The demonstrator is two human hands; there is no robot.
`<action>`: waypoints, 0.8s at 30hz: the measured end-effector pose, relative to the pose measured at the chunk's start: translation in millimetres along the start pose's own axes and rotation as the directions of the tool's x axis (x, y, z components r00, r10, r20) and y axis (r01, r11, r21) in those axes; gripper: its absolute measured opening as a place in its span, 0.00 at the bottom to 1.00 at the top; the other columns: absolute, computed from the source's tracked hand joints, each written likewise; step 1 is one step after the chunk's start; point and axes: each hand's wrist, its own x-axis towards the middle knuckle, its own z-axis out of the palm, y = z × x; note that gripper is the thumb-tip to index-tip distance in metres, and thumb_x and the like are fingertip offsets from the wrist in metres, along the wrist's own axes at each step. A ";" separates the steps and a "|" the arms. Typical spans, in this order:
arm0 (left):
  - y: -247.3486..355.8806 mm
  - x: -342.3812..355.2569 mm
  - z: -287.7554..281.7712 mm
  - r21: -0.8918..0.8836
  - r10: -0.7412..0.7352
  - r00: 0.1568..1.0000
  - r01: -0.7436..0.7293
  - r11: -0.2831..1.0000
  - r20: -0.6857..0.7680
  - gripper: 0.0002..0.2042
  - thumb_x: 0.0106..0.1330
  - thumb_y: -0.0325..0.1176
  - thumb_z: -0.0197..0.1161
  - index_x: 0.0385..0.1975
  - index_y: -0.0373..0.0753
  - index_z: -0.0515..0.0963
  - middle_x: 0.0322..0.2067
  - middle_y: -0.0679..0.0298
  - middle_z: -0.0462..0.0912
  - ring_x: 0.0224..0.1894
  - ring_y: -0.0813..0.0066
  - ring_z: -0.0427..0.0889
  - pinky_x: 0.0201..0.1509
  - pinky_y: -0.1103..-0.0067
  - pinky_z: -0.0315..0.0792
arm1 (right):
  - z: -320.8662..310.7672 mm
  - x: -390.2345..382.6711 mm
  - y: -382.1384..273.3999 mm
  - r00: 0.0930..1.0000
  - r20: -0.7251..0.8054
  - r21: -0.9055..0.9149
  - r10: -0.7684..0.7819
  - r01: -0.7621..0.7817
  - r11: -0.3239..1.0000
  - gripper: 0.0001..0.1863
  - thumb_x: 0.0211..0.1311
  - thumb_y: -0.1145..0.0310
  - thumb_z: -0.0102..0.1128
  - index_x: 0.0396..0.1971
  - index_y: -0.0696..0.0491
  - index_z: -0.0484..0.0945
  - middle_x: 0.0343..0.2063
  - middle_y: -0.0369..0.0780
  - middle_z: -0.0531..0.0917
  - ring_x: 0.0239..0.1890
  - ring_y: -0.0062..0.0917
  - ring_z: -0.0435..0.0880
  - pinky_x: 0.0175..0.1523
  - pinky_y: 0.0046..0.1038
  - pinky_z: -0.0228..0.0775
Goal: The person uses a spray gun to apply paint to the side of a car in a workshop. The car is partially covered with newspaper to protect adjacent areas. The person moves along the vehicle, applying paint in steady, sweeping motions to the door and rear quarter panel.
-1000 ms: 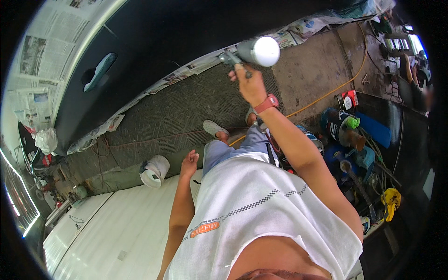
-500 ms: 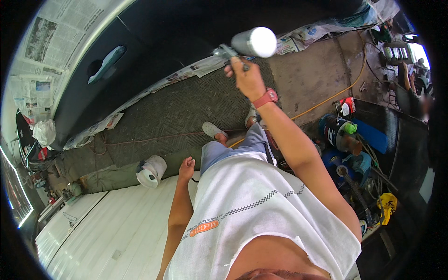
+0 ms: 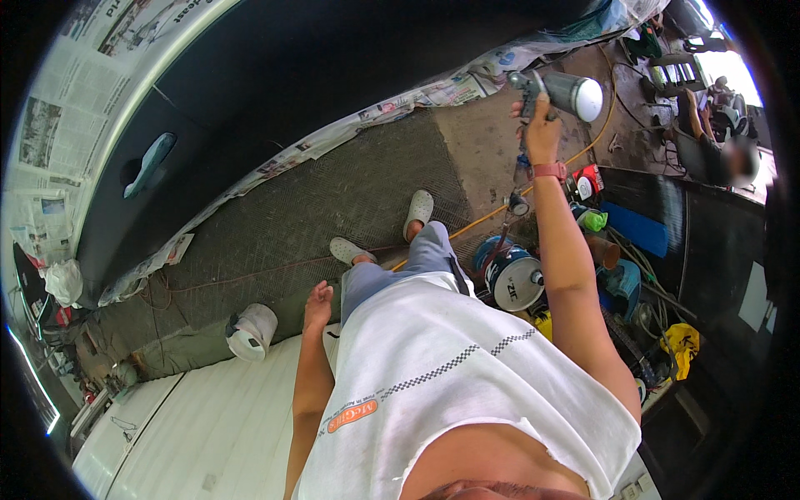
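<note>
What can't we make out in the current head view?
All head view:
- Handle of the grey metal spray gun: mostly covered by the bare right hand.
- Contents of the grey cylindrical cup: hidden by its wall and white round end.
- Glossy black car panel: upper part cut off by the top edge.
- Seated person's head, far right: blurred.

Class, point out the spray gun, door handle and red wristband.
Spray gun (image 3: 560,90): head view, on its grey cup.
Door handle (image 3: 151,164): head view, on its middle.
Red wristband (image 3: 548,170): head view, on the strap.
</note>
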 end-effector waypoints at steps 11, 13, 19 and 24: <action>12.3 -15.2 0.8 0.004 0.017 0.998 -0.017 1.000 -0.055 0.25 0.72 0.48 0.60 0.63 0.41 0.74 0.53 0.56 0.85 0.56 0.63 0.82 0.63 0.71 0.72 | -25.5 33.4 -34.5 0.962 -0.267 0.000 0.049 -0.051 0.999 0.32 0.78 0.43 0.42 0.43 0.60 0.83 0.32 0.41 0.89 0.26 0.23 0.87 0.20 0.25 0.75; 2.9 -16.4 -1.6 -0.001 0.013 0.998 -0.013 1.000 -0.054 0.25 0.72 0.48 0.61 0.62 0.40 0.75 0.53 0.56 0.85 0.56 0.63 0.83 0.63 0.72 0.72 | -8.5 13.5 -40.6 0.983 -0.175 0.012 0.055 -0.054 0.998 0.32 0.78 0.43 0.42 0.42 0.59 0.83 0.32 0.40 0.89 0.26 0.22 0.87 0.21 0.25 0.74; -75.6 9.6 12.7 -0.162 0.042 0.999 -0.046 0.986 -0.027 0.26 0.72 0.48 0.61 0.62 0.36 0.74 0.53 0.53 0.85 0.56 0.65 0.83 0.62 0.73 0.72 | 88.5 -83.8 -65.1 0.980 0.196 0.066 0.038 -0.052 0.996 0.29 0.78 0.46 0.44 0.37 0.58 0.84 0.29 0.38 0.88 0.27 0.18 0.86 0.22 0.23 0.72; -64.2 5.9 -7.0 -0.135 0.056 0.998 -0.060 0.989 -0.034 0.25 0.73 0.46 0.62 0.62 0.35 0.73 0.51 0.53 0.85 0.53 0.66 0.84 0.61 0.73 0.73 | 162.7 -154.4 -73.6 0.902 0.430 0.119 -0.046 -0.006 0.993 0.24 0.77 0.52 0.51 0.38 0.60 0.85 0.28 0.38 0.87 0.23 0.17 0.82 0.23 0.21 0.68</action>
